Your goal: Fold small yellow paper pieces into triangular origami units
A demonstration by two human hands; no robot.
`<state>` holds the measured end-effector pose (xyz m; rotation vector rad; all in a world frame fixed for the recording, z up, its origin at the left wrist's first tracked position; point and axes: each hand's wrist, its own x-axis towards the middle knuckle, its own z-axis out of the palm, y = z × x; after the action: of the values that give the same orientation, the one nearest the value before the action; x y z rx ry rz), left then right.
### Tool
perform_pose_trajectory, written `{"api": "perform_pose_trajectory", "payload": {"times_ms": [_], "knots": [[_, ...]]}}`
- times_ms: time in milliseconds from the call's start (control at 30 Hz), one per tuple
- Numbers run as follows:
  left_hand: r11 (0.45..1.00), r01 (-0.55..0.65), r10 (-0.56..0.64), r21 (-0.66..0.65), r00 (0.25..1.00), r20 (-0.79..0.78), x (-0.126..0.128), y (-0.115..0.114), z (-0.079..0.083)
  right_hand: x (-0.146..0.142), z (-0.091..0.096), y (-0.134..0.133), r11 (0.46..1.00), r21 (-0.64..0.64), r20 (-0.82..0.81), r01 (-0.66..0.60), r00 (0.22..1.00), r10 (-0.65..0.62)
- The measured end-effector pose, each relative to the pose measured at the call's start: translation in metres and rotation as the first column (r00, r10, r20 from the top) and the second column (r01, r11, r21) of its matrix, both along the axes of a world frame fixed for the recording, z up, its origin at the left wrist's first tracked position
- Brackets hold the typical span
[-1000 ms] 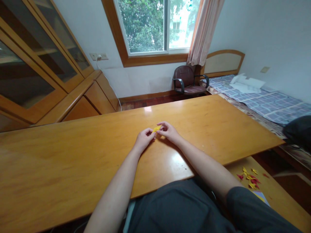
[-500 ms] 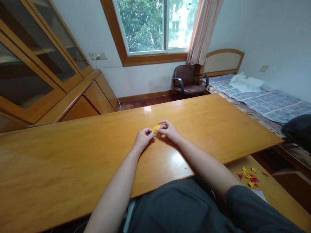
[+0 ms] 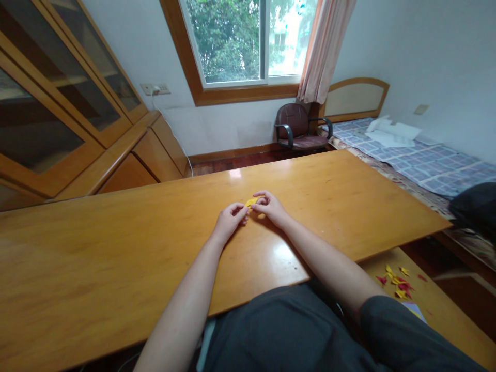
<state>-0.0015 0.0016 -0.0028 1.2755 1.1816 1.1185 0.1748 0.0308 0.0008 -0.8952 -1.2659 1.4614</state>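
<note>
A small piece of folded yellow paper (image 3: 250,202) is pinched between both of my hands just above the wooden table (image 3: 116,243). My left hand (image 3: 229,220) curls its fingers onto the paper's left end. My right hand (image 3: 270,206) grips the right end with fingertips pressed together. Both wrists rest on the tabletop near its middle. Most of the paper is hidden by my fingers.
Several small red and yellow folded paper pieces (image 3: 399,283) lie on a lower wooden surface at the right. A brown armchair (image 3: 298,127) and a bed (image 3: 418,160) stand beyond the table. Glass-door cabinets (image 3: 58,108) line the left wall.
My hands have barely shifted; the fingers have worked the yellow paper slightly, and the view has moved a little.
</note>
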Motion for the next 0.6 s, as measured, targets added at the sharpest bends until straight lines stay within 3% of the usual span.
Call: {"api": "perform_pose_trajectory", "payload": {"times_ms": [333, 600], "knots": [[1.000, 0.005, -0.004, 0.020, 0.999, -0.046, 0.0002, -0.0010, -0.0014, -0.0041, -0.0078, 0.0022, 0.997, 0.061, 0.059, -0.056, 0.997, 0.053], [1.000, 0.019, -0.018, -0.025, 1.000, 0.015, 0.0006, -0.0009, 0.0018, 0.0014, -0.0001, -0.0005, 0.997, 0.017, 0.045, -0.069, 0.997, 0.068]]}}
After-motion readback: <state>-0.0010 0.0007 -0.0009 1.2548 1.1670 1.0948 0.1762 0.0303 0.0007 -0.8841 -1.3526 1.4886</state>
